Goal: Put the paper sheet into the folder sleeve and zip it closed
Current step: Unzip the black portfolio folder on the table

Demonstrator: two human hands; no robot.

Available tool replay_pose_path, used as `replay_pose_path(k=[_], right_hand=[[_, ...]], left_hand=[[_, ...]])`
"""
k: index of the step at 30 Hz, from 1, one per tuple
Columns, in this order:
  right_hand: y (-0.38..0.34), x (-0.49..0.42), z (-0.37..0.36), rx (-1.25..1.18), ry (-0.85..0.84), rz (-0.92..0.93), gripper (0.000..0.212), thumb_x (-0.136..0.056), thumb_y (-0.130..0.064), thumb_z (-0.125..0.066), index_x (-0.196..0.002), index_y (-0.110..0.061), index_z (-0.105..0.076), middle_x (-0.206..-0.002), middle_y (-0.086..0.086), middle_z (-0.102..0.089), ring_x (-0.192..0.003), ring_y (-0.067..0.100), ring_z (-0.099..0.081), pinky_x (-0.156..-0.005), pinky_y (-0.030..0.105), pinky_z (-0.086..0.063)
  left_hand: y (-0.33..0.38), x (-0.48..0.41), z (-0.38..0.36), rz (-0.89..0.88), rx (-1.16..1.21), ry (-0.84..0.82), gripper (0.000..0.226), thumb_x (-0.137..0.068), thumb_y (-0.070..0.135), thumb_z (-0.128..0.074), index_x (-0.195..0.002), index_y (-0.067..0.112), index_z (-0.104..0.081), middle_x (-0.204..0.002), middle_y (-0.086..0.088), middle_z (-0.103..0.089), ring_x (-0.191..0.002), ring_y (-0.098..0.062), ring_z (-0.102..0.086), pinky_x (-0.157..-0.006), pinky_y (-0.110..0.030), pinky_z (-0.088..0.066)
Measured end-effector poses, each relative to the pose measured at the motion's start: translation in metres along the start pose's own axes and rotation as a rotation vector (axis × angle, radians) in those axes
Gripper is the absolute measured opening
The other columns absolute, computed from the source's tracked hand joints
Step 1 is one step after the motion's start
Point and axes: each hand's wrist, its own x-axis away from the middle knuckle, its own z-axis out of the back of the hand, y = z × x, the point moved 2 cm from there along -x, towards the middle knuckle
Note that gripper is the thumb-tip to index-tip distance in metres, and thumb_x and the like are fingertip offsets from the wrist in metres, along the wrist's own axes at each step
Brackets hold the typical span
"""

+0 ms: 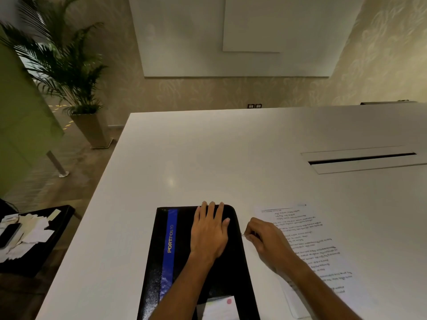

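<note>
I see an office meeting room through the head camera: a long white conference table [208,158] with a cable slot [361,158] at two o'clock, a white wall board [184,42] at twelve, wall sockets [254,106] below it, and a potted palm [64,65] at ten.

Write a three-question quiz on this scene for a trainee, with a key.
1. True or false: the paper sheet is already inside the folder.
2. What is the left hand doing? A) lifting the folder B) resting flat on the folder C) holding the paper sheet
3. Fill in the blank: the right hand pinches the zip ___ at the folder's right edge.

Key:
1. False. The sheet lies on the table, to the right of the folder.
2. B
3. pull: the zip pull
</note>
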Motion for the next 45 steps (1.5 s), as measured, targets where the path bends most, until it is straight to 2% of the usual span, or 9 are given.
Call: replay_pose_path(k=[7,13,19,25,32,36,39,43,45], right_hand=[[0.007,0.01,0.001,0.006,-0.029,0.008,0.032,-0.101,-0.012,-0.065,-0.083,-0.035,-0.052,-0.082,-0.013,-0.059,-0.074,0.013,-0.059,-0.062,0.033,-0.047],[0.003,-0.008,0.007,0.064,-0.022,-0.004,0.022,-0.103,-0.02,-0.068,-0.088,-0.034,-0.06,-0.085,-0.017,-0.065,-0.077,0.006,-0.063,-0.062,0.019,-0.044],[0.007,0.002,0.004,0.053,-0.024,-0.004,0.017,-0.109,-0.028,-0.064,-0.094,-0.036,-0.062,-0.09,-0.019,-0.065,-0.078,0.002,-0.062,-0.065,0.017,-0.042],[0.007,0.013,0.004,0.021,-0.016,0.015,0.022,-0.108,-0.02,-0.066,-0.092,-0.034,-0.061,-0.087,-0.02,-0.06,-0.076,0.002,-0.059,-0.064,0.015,-0.04],[-0.006,-0.005,0.008,0.071,0.01,-0.004,0.017,-0.108,-0.024,-0.065,-0.093,-0.031,-0.065,-0.092,-0.015,-0.067,-0.077,0.006,-0.064,-0.069,0.032,-0.053],[-0.001,0.01,0.002,0.052,0.014,-0.003,0.025,-0.106,-0.02,-0.066,-0.088,-0.033,-0.055,-0.084,-0.015,-0.058,-0.071,0.008,-0.058,-0.064,0.034,-0.05],[-0.002,-0.004,0.009,0.088,0.02,0.007,0.021,-0.107,-0.021,-0.066,-0.09,-0.032,-0.06,-0.087,-0.014,-0.063,-0.073,0.008,-0.061,-0.066,0.033,-0.052],[-0.001,-0.012,0.006,0.104,0.019,-0.018,0.017,-0.106,-0.027,-0.067,-0.091,-0.033,-0.063,-0.09,-0.016,-0.065,-0.075,0.006,-0.062,-0.067,0.03,-0.05],[0.002,-0.011,0.002,0.078,0.012,-0.017,0.019,-0.106,-0.032,-0.068,-0.089,-0.036,-0.06,-0.088,-0.019,-0.061,-0.074,0.005,-0.061,-0.064,0.02,-0.043]], left_hand=[[0.004,0.002,0.0,-0.013,0.02,-0.027,0.063,-0.116,0.051,-0.021,-0.172,0.023,-0.027,-0.175,-0.01,-0.035,-0.166,-0.035,-0.023,-0.138,-0.047,-0.016],[0.0,0.0,-0.001,-0.026,-0.002,-0.032,0.066,-0.115,0.055,-0.018,-0.172,0.022,-0.027,-0.175,-0.011,-0.035,-0.166,-0.036,-0.022,-0.138,-0.048,-0.016],[0.003,0.004,-0.002,-0.015,-0.022,-0.043,0.08,-0.109,0.07,-0.01,-0.172,0.024,-0.027,-0.174,-0.01,-0.036,-0.166,-0.034,-0.021,-0.138,-0.048,-0.015],[0.005,0.002,-0.002,-0.005,-0.016,-0.061,0.077,-0.11,0.067,-0.011,-0.172,0.024,-0.025,-0.175,-0.01,-0.034,-0.167,-0.035,-0.019,-0.138,-0.048,-0.015],[-0.001,-0.002,0.003,0.024,-0.021,-0.036,0.075,-0.112,0.066,-0.017,-0.171,0.022,-0.028,-0.173,-0.012,-0.038,-0.165,-0.035,-0.024,-0.137,-0.048,-0.016],[0.004,-0.003,0.003,0.02,-0.013,-0.03,0.073,-0.112,0.064,-0.02,-0.171,0.022,-0.03,-0.171,-0.011,-0.041,-0.164,-0.035,-0.027,-0.137,-0.048,-0.018],[0.003,-0.005,0.003,0.011,-0.023,-0.035,0.074,-0.112,0.065,-0.017,-0.171,0.022,-0.029,-0.171,-0.011,-0.04,-0.163,-0.035,-0.026,-0.137,-0.048,-0.018],[0.005,0.0,0.004,0.024,-0.028,-0.061,0.091,-0.103,0.08,-0.006,-0.171,0.023,-0.03,-0.171,-0.01,-0.039,-0.164,-0.035,-0.025,-0.136,-0.049,-0.018],[0.01,-0.002,0.007,0.064,-0.023,-0.067,0.106,-0.095,0.091,-0.003,-0.169,0.023,-0.033,-0.171,-0.01,-0.04,-0.164,-0.036,-0.026,-0.136,-0.051,-0.017]])
